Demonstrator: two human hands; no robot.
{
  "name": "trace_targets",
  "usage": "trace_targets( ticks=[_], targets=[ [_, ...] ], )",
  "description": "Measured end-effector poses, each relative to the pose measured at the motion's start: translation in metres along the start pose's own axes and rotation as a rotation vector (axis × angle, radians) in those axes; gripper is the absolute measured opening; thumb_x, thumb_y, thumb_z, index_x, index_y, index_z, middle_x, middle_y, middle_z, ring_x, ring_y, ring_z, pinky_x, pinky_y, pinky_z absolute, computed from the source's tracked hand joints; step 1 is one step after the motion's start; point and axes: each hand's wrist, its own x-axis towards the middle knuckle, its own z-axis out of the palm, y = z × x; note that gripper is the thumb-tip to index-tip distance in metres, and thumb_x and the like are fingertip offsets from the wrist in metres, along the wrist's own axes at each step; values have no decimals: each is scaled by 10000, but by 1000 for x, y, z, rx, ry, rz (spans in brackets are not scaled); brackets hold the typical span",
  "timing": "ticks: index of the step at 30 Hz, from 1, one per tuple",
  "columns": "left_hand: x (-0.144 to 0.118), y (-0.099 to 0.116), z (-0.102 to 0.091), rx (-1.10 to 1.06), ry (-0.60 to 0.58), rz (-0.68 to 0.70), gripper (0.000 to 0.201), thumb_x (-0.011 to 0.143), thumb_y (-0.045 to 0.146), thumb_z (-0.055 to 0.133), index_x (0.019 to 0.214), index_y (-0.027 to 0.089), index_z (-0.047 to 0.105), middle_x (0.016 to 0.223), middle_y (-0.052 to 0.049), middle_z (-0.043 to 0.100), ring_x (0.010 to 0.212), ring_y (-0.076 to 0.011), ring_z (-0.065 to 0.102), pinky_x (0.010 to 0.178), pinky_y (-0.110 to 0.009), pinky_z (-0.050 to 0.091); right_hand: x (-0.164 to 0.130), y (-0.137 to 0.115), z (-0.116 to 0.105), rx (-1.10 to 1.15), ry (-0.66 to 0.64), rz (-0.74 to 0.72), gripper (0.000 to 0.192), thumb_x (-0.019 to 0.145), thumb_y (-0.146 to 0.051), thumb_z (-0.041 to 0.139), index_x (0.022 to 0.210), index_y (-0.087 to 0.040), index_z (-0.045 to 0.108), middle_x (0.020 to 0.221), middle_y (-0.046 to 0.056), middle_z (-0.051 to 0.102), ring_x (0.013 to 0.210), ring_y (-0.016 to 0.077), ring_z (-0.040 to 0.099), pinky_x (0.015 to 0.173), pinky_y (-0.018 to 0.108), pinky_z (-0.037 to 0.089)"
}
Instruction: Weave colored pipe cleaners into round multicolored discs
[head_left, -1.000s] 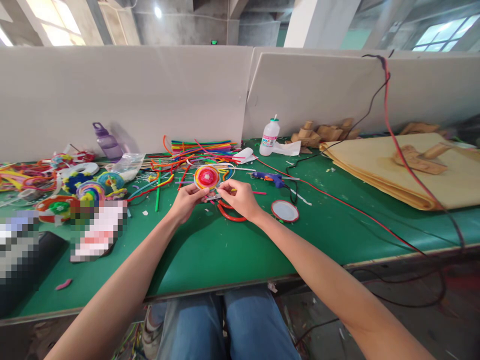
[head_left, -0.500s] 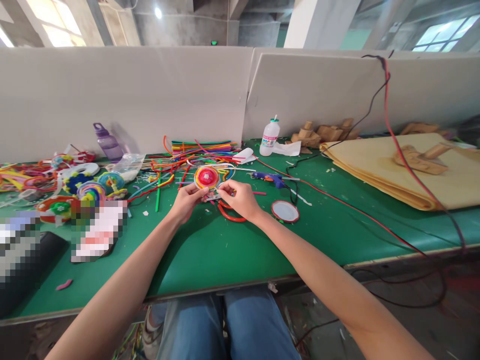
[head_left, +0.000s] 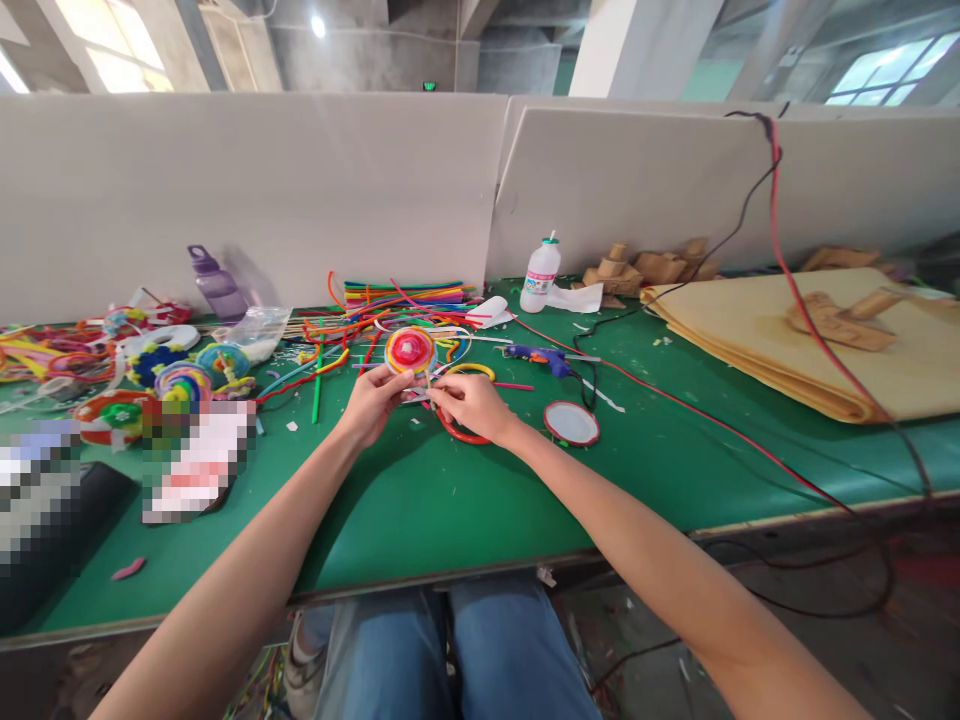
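A round disc of coiled pipe cleaners (head_left: pixel 410 350), red and pink in the middle with yellow and pale rings outside, is raised off the table. My left hand (head_left: pixel 373 405) pinches its lower edge between thumb and fingers. Just to the right, my right hand (head_left: pixel 474 406) is closed, its fingertips together below the disc's lower right edge. A thin pale piece shows at those fingertips, too small to name. Beneath the right hand lies a red bent pipe cleaner (head_left: pixel 459 431), and a yellow curved one (head_left: pixel 480 370) is behind it.
A blue glue gun (head_left: pixel 551 360) and a white round disc with a red rim (head_left: pixel 571 423) lie to the right. Behind are loose pipe cleaners (head_left: pixel 405 293) and a white bottle (head_left: pixel 540 272). Finished coiled pieces (head_left: pixel 180 385) sit left. A red cable (head_left: pixel 780 245) hangs at right.
The disc has shifted slightly left and up in my left hand. My right hand has lowered a little, away from its edge, and the yellow curved pipe cleaner behind has come into view.
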Motion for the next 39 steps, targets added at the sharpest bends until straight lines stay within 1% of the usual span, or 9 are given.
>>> trace_targets(
  ticks=[3,8,17,22,25,31,35,37,39],
  targets=[
    [-1,0,1,0,-13,-12,305,594,330,832,801,136,719,758,-57,727,717,-155,662,626,-245,473,0,-1,0,-6,-3,1,272,848,-270,548,601,-156,561,503,-16,540,497,99,471,532,235,339],
    [0,0,-1,-13,12,-12,304,599,325,830,806,136,714,764,-49,722,717,-148,661,620,-237,472,1,0,0,28,36,11,185,814,-277,582,677,-153,575,566,-13,571,514,97,477,527,224,339],
    [1,0,0,25,50,-4,344,571,354,837,795,132,701,782,-62,721,756,-180,671,636,-263,479,-1,1,0,-8,61,-30,194,792,-307,628,677,-167,560,539,-34,554,497,91,457,522,225,341],
    [0,0,0,31,48,-7,348,580,363,831,810,132,705,794,-67,725,768,-186,675,649,-272,483,-1,2,1,-21,68,-46,193,784,-305,648,681,-170,557,546,-32,563,505,94,476,528,226,349],
    [1,0,0,30,53,-7,357,569,365,836,805,132,704,790,-65,725,766,-185,676,644,-269,481,-1,0,1,15,29,-38,196,812,-296,618,677,-170,553,563,-21,590,517,99,515,550,228,381],
    [2,0,-2,23,90,6,364,570,351,837,822,126,702,784,-61,723,743,-162,675,616,-237,469,-3,-4,0,71,-120,17,193,868,-237,523,691,-167,556,588,-9,627,514,104,573,571,229,440],
    [2,0,-2,23,121,7,373,571,353,835,828,120,697,784,-75,728,745,-168,675,611,-238,471,-6,-6,1,59,-208,-56,139,848,-267,577,761,-165,614,601,-16,625,515,99,548,541,219,412],
    [2,0,-2,24,129,8,368,579,351,832,829,119,697,787,-80,729,740,-165,674,597,-231,466,-6,-7,1,55,-202,-102,131,825,-279,616,757,-168,630,616,-18,622,531,96,528,541,217,397],
    [2,0,-2,24,127,9,361,584,348,830,832,120,698,796,-81,729,747,-167,676,594,-229,465,-5,-7,0,54,-147,-118,140,815,-287,626,740,-169,628,636,-16,620,559,99,525,553,218,396]
  ],
)
